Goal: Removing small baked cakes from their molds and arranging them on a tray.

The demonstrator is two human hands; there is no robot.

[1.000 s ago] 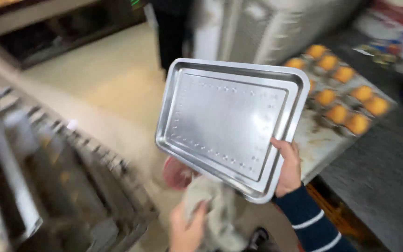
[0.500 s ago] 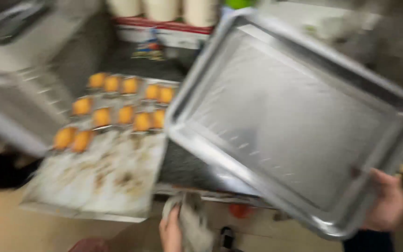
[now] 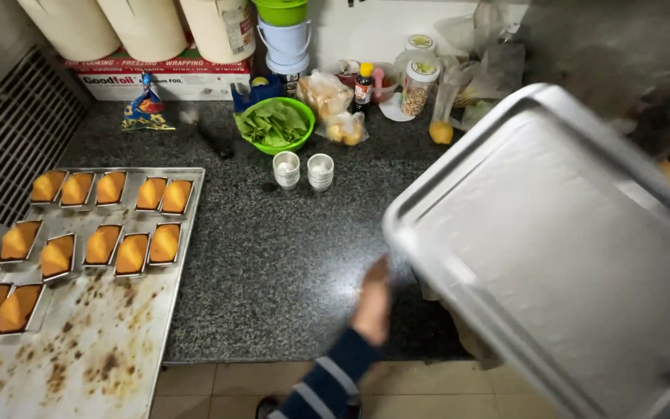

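A large empty steel tray [image 3: 568,256] fills the right side of the head view, tilted above the dark granite counter [image 3: 288,264]. My left hand [image 3: 372,306], in a striped sleeve, is blurred and reaches up to the tray's near left edge. Whether it grips that edge does not show. A beige cloth [image 3: 471,345] peeks out under the tray beside this hand. My right hand is hidden, either behind the tray or outside the frame.
A stained baking sheet [image 3: 94,341] on the left carries several small moulds with orange cakes [image 3: 102,244]. At the back stand a green bowl of leaves [image 3: 274,124], two stacks of small white cups [image 3: 304,169], jars, bags and buckets.
The view has swung from the floor to the counter. The tray has moved to the right and come closer. My right hand on its corner has gone out of sight.
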